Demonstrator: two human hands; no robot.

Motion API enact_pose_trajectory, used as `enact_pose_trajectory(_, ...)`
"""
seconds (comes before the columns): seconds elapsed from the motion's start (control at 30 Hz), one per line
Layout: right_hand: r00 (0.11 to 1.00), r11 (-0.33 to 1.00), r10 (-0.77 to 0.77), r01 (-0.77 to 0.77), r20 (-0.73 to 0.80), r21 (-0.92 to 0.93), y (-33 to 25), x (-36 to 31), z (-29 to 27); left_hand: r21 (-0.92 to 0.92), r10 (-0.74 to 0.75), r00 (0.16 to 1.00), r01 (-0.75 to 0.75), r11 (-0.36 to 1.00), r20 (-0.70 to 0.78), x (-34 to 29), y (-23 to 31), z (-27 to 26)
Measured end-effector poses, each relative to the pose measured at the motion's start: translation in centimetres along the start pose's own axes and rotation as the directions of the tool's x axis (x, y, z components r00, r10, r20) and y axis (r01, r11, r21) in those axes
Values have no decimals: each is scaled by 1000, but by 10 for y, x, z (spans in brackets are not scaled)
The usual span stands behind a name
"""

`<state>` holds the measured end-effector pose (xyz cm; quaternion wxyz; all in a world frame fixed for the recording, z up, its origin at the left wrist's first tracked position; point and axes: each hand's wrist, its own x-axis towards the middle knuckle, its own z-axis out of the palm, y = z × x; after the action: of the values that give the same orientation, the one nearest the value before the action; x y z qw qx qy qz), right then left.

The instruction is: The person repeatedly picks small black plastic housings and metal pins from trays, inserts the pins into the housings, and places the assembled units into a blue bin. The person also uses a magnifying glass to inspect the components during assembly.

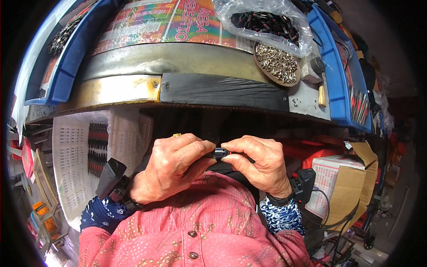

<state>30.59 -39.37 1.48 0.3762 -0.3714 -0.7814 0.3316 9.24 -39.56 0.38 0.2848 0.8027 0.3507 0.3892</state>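
Observation:
My left hand [173, 167] and my right hand [258, 164] meet close to my chest, below the workbench edge. Both pinch a small black plastic part [220, 153] between thumbs and fingertips; only its middle shows between the two hands. A gold ring sits on a finger of my left hand. Black devices are strapped to both wrists, and blue patterned cuffs cover my forearms.
The workbench [187, 58] above carries a round dish of small metal pins [278, 63], a clear bag of black and red parts [264, 23] and blue trays [342, 66] at both sides. A white perforated basket [73, 164] hangs lower left, cardboard boxes [351, 178] stand lower right.

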Motion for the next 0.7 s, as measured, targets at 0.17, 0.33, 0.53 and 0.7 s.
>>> enact_pose_trajectory(0.17, 999, 999, 5, -6, 32, 33, 2, 1, 2, -15, 12, 999, -11, 1000, 34, -1, -2, -2)
enact_pose_trajectory(0.33, 998, 999, 11, -13, 54, 40, 3, 0, 2, -12, 27, 998, -26, 1000, 49, -3, -4, -1)
enact_pose_trajectory(0.53, 998, 1000, -20, 20, 53, 2, 9, -3, 3, -8, 21, 999, -21, 1000, 47, -5, -6, 5)
enact_pose_trajectory(0.7, 1000, 1000, -15, 15, 6, 18, 11, -4, 6, -1, 31, 998, -31, 1000, 58, 0, -8, 4)
